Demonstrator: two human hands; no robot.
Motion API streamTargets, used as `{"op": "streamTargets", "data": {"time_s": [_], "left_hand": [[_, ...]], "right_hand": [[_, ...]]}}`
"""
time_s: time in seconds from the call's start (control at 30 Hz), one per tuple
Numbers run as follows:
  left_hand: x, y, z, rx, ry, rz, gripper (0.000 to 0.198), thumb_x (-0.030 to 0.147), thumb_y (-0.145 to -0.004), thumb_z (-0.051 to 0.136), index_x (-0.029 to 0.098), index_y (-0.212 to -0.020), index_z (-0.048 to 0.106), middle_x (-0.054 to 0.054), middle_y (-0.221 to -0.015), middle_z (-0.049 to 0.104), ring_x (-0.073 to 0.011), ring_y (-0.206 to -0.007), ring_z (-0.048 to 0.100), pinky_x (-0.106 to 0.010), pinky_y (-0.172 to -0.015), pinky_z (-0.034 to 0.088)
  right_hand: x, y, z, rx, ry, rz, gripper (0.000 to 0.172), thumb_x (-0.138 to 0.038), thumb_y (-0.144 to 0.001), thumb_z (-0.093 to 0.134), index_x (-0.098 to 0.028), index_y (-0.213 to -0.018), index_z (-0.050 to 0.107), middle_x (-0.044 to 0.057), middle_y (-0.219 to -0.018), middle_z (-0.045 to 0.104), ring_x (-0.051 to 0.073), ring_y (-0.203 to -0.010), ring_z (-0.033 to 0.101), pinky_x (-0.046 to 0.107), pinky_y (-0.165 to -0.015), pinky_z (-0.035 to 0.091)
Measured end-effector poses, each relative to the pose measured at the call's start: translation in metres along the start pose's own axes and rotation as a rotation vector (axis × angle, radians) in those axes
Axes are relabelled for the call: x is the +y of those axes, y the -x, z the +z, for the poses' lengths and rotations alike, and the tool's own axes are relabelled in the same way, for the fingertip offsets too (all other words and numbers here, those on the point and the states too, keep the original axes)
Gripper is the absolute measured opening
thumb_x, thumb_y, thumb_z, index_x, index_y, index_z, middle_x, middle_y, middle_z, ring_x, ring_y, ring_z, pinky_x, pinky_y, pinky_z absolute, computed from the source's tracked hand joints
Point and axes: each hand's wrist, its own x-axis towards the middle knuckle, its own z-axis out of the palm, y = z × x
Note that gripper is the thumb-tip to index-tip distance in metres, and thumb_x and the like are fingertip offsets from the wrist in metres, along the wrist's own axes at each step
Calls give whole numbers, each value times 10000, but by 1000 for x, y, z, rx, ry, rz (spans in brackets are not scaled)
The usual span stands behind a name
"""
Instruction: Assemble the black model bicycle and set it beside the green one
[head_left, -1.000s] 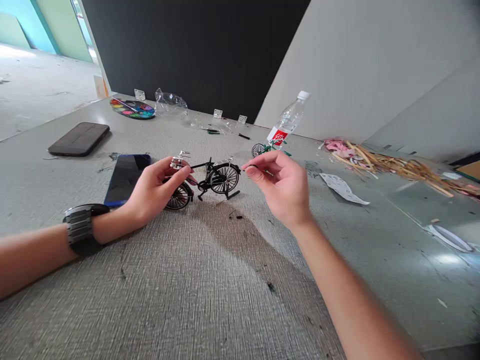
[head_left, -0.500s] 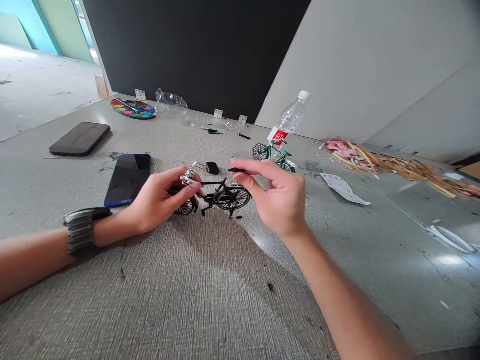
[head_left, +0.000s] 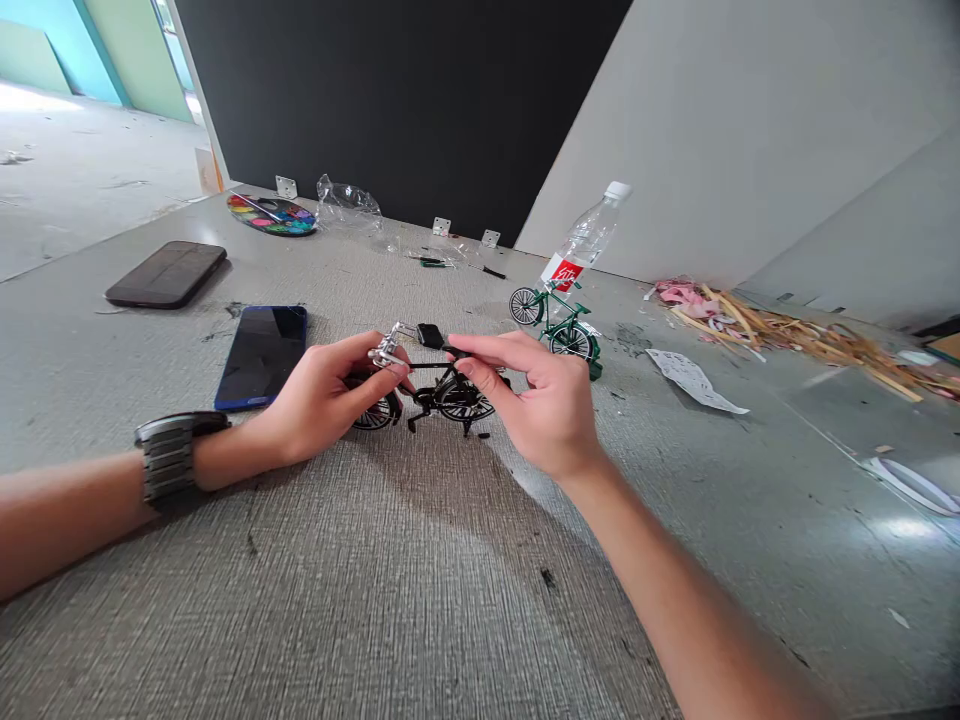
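A black model bicycle [head_left: 433, 392] with silver handlebars stands on the grey table. My left hand [head_left: 324, 395] is closed around its front end, thumb and fingers just below the handlebars, hiding part of the front wheel. Between the thumb and forefinger of my right hand [head_left: 544, 395] is a small black bicycle saddle [head_left: 454, 351], held at the top of the seat post; whether it is seated there I cannot tell. That hand covers part of the rear wheel. Just behind the model lies a small black case-like object [head_left: 430, 335].
A green model bicycle [head_left: 559, 318] stands in front of a clear bottle [head_left: 586, 240]. To the left lie a blue-edged phone [head_left: 262, 355] and a dark phone-like slab [head_left: 166, 274]. A paint palette [head_left: 289, 222], crumpled clear plastic [head_left: 349, 208], a paper sheet [head_left: 691, 380] and wood strips [head_left: 810, 345] lie around.
My right hand has moved left and slightly down, bringing the saddle from above the rear wheel onto the seat post's top. My left hand keeps its grip. The view has shifted slightly.
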Motion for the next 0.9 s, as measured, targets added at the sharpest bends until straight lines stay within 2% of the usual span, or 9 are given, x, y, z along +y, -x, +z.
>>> {"op": "streamTargets", "data": {"time_s": [0.47, 0.6, 0.7, 0.9], "left_hand": [[0, -1, 0, 13, 3, -6, 244, 419, -933, 569, 179, -925, 612, -57, -834, 715, -178, -703, 681, -301, -636, 552], [1, -1, 0, 23, 16, -20, 225, 408, -928, 576, 187, -914, 615, -56, -833, 721, -184, -707, 684, -300, -623, 548], [1, -1, 0, 26, 47, -22, 210, 401, -925, 579, 194, -914, 616, -50, -830, 725, -185, -711, 690, -298, -626, 550], [-1, -3, 0, 20, 79, -20, 195, 385, -923, 592, 193, -906, 625, -39, -820, 732, -173, -713, 702, -280, -641, 552]], "right_hand": [[2, 0, -1, 0, 39, -3, 222, -306, -940, 580, -290, -1104, 728, -5, -1038, 751, 151, -862, 678, 304, -751, 550], [2, 0, -1, -20, 72, -77, 225, -321, -898, 646, -287, -1108, 717, -2, -1077, 747, 173, -921, 688, 338, -836, 559], [3, 1, 3, -55, 62, -71, 285, -344, -855, 698, -284, -1133, 695, 1, -1129, 738, 200, -1013, 688, 366, -922, 550], [5, 3, 15, -51, -37, 8, 295, -330, -839, 712, -264, -1123, 666, 1, -1067, 752, 194, -970, 712, 349, -892, 576]]}}
